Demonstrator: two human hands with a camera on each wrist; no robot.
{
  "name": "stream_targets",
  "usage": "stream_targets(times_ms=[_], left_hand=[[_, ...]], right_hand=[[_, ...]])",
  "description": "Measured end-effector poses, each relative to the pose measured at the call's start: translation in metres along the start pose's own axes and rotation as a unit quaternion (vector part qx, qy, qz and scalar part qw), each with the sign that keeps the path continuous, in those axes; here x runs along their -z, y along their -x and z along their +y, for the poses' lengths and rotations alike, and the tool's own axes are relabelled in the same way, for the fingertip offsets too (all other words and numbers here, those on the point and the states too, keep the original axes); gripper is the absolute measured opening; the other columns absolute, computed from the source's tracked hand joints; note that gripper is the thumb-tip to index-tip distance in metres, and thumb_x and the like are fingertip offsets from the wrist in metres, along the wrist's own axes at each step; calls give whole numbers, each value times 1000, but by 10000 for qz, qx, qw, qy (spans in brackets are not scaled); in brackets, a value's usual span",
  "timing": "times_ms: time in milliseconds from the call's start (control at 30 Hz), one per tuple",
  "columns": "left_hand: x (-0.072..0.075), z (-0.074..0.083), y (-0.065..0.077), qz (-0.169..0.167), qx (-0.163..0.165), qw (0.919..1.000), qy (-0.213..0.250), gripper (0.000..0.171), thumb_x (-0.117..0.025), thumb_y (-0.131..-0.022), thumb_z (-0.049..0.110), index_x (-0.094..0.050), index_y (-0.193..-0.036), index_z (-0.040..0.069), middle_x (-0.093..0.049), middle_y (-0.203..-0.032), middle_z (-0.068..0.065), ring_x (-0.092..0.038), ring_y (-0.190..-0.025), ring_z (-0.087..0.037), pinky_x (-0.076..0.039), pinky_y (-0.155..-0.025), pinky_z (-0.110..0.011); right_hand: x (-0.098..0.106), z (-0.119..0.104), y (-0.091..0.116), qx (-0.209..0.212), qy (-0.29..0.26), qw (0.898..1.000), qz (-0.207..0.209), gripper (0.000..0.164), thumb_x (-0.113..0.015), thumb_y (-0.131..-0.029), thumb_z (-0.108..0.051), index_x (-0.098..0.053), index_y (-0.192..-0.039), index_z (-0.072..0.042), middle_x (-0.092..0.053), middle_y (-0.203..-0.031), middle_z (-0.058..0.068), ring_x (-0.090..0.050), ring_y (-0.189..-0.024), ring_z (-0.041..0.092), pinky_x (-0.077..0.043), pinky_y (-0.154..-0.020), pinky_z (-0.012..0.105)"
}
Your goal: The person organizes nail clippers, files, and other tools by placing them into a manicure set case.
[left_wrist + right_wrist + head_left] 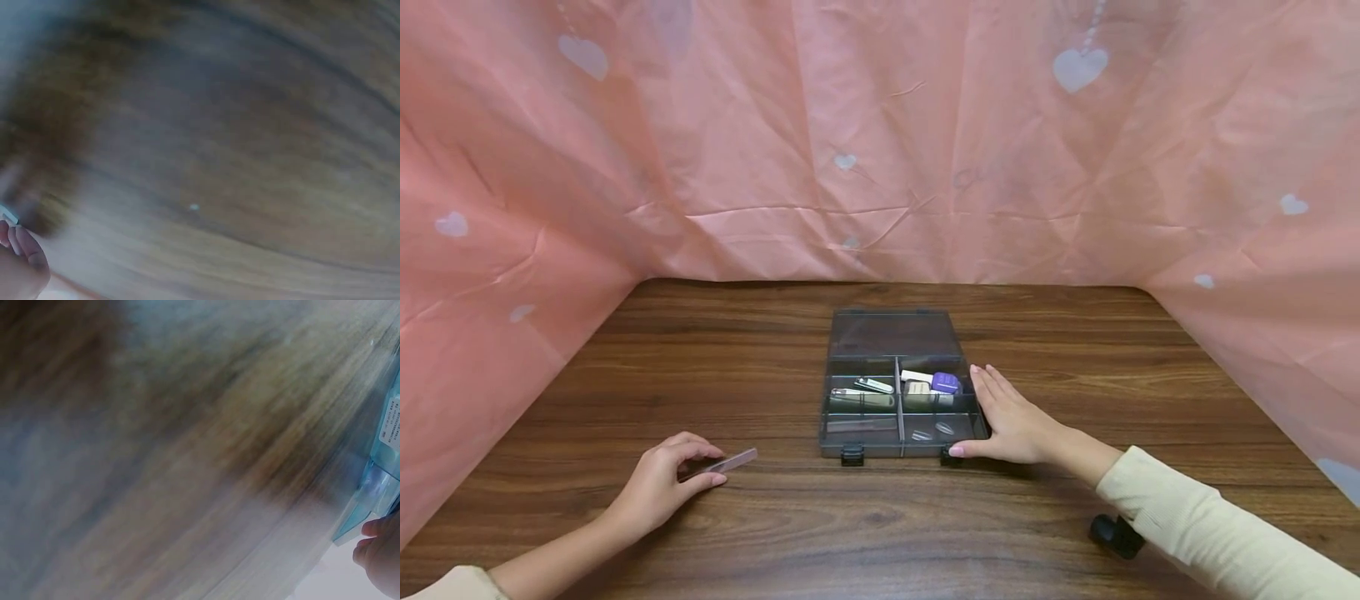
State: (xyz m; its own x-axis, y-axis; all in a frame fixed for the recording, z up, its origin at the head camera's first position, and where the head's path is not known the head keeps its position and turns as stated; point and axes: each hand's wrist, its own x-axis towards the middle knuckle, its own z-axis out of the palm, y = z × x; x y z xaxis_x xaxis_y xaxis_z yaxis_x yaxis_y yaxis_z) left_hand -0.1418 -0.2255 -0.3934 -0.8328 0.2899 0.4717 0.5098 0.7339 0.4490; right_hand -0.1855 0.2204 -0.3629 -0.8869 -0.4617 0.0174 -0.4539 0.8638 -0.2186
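Observation:
My left hand (666, 475) pinches a thin pale nail file (735, 460) between thumb and fingers, above the table left of the case. In the left wrist view, a bit of the nail file (9, 214) shows by the fingertips. The dark see-through divided case (862, 449) lies with its lid (891, 333) laid back. Along its right side rest the straight fingers of my right hand (1011, 423), the thumb by the front right latch. Inside are nail clippers (862, 399), a purple nail polish bottle (946, 382), a pale bottle and clear nail tips (944, 428).
A small black object (1116, 536) lies by the right sleeve. The wooden table (730, 350) meets a pink cloth (880, 242) with hearts at its back and sides. The case bears a white label (391, 422) in the right wrist view.

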Motion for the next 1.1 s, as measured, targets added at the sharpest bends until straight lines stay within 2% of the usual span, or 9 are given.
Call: stream_targets(times_ms=[300,800,1100], left_hand=[[1,-6,8,380,-272,9987,-217,24,-82,-58,4,-68,-76,12,-61,-77,7,-48,-69,6,-44,-54,-17],[0,-5,6,364,-32,9987,-354,20,-78,-63,0,-66,-73,11,-60,-76,8,-45,-68,8,-44,-54,-17],[-4,-3,-3,429,-359,9979,-317,19,-77,-64,-2,-68,-76,10,-62,-74,8,-44,-68,6,-42,-54,-17]], right_hand=[[-1,-1,1,-3,-70,10000,38,114,-59,-75,-67,-15,-143,13,-17,-150,31,-13,-140,44,-19,-113,52],[1,-1,-1,6,-96,9999,55,114,-60,-74,-66,-15,-142,14,-18,-149,31,-13,-139,45,-18,-113,53],[1,-2,-1,27,-95,9999,127,113,-61,-74,-65,-17,-141,15,-20,-148,32,-15,-139,45,-18,-113,53]])
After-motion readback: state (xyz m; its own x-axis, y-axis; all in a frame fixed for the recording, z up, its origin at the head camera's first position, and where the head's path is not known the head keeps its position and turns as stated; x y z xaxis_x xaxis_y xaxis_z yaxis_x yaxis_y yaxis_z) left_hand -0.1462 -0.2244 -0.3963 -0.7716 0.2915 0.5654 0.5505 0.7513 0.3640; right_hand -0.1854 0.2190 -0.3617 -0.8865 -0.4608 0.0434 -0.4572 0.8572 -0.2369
